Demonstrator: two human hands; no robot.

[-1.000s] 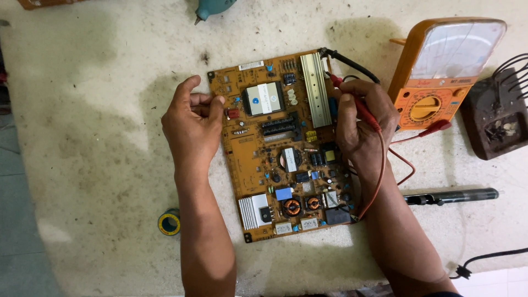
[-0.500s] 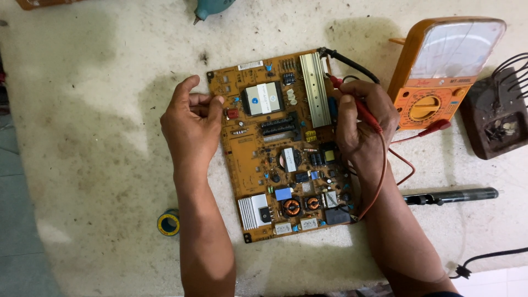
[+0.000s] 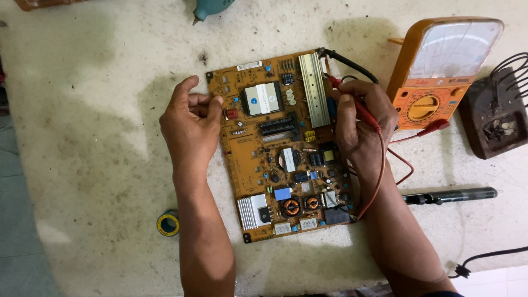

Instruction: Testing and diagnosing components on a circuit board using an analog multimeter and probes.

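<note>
An orange-brown rectangular circuit board (image 3: pixel 280 148), lying flat on the stained white worktop (image 3: pixel 99 110), is steadied at its left edge by the left hand (image 3: pixel 190 129), fingers curled together. A red test probe (image 3: pixel 352 104) is pinched in the right hand (image 3: pixel 363 126), beside an orange analogue meter (image 3: pixel 440 71).

Hidden and cut-off parts at the bench

The right hand (image 3: pixel 360 124) covers the circuit board's (image 3: pixel 275 148) three-o'clock edge and the probe tips; a teal tool (image 3: pixel 212 7) at twelve o'clock is cropped.

We see even, bright daylight, soft shadows left of the circuit board (image 3: pixel 286 146), pale glare on the meter (image 3: pixel 440 66), sharp focus.
</note>
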